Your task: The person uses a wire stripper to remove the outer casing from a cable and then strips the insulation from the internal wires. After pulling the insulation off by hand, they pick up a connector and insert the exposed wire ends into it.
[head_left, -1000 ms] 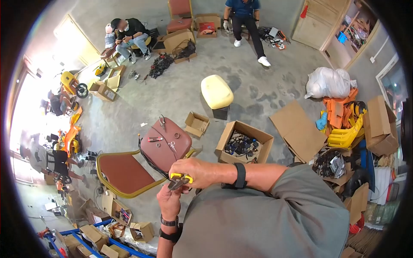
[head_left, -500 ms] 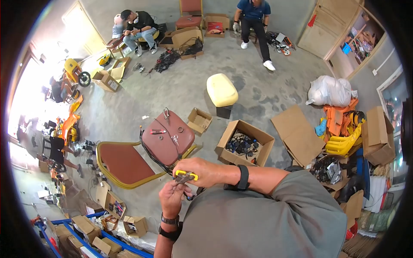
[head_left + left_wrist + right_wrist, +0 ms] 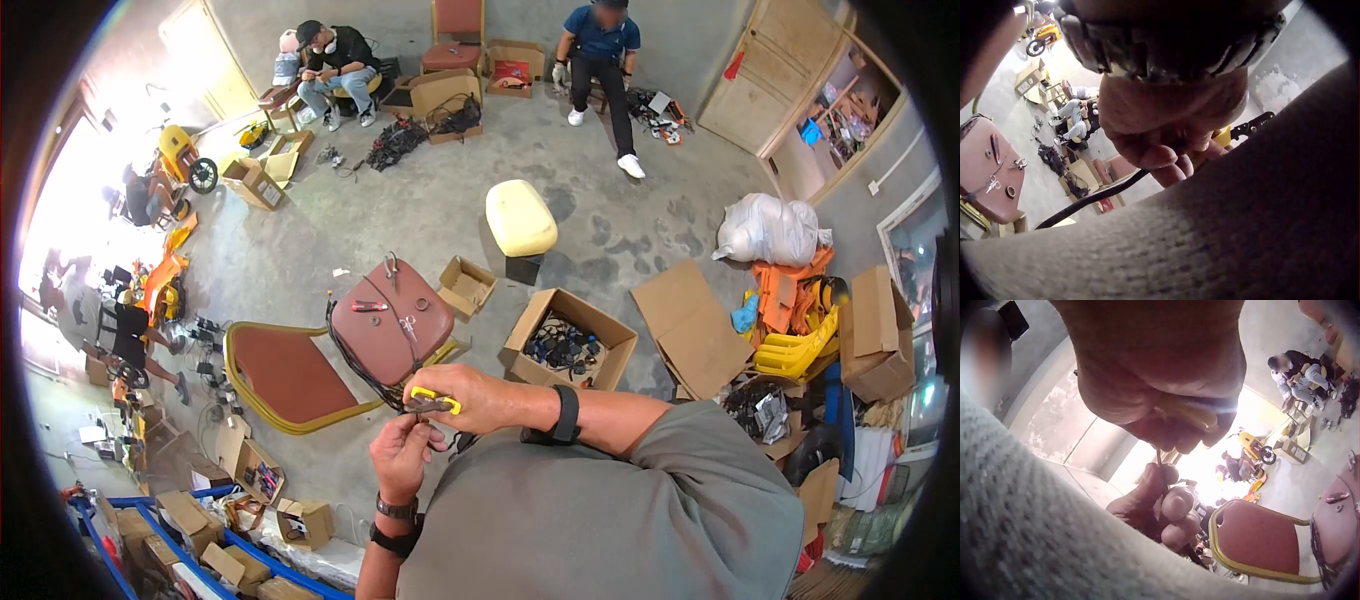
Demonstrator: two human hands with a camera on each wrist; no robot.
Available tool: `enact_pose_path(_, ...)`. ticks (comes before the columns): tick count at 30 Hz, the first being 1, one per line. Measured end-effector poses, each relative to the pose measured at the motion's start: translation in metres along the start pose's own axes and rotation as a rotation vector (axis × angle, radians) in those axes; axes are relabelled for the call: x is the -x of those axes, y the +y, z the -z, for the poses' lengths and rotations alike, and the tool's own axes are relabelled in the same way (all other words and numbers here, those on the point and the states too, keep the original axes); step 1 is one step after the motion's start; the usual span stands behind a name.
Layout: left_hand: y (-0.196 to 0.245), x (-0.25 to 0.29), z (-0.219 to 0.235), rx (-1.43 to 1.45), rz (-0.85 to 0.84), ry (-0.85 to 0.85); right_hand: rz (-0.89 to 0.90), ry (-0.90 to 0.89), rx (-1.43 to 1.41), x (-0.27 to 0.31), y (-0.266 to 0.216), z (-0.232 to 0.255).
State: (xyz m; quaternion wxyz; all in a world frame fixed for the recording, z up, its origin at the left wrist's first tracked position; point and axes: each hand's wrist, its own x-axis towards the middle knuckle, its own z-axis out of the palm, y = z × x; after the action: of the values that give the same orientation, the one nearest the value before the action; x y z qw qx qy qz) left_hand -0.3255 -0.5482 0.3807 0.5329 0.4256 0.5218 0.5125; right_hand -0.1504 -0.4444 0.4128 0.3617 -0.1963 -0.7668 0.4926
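My right hand [image 3: 462, 395] grips wire strippers [image 3: 436, 401] by the yellow handles; their dark notched head [image 3: 1252, 127] shows in the left wrist view. Just below, my left hand [image 3: 400, 458] has thumb and fingers pinched together on a black cable [image 3: 1094, 199], which trails away from the fingers. A thin wire end [image 3: 1159, 456] stands up from the left fingertips towards the right hand in the right wrist view. In front of both hands is a chair's red-brown seat [image 3: 388, 335], bearing scissors [image 3: 408, 326], a red-handled tool [image 3: 370, 306], pliers [image 3: 391, 268] and tape rolls [image 3: 421, 303].
Black cables [image 3: 352, 362] hang over the seat's left edge. Beside it are the chair's padded back [image 3: 285, 375], an open carton [image 3: 625, 355] of electrical parts and a small box [image 3: 466, 287]. A yellow stool [image 3: 521, 218] stands ahead; two people sit at the far wall.
The wire strippers have turned in my right hand, their head swinging from down-left to nearly level. My left hand sits slightly lower, apart from the tool head. The head view has shifted a little.
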Motion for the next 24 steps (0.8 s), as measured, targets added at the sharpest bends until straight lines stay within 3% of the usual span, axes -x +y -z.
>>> enact_pose_path(13,0.001,-0.001,-0.008,-0.03,0.032,-0.058,-0.04,0.018,0.02,0.014,0.001,0.009)
enact_pose_path(24,0.01,0.001,-0.014,-0.06,-0.006,0.085,-0.051,0.002,0.061,0.016,-0.014,0.016)
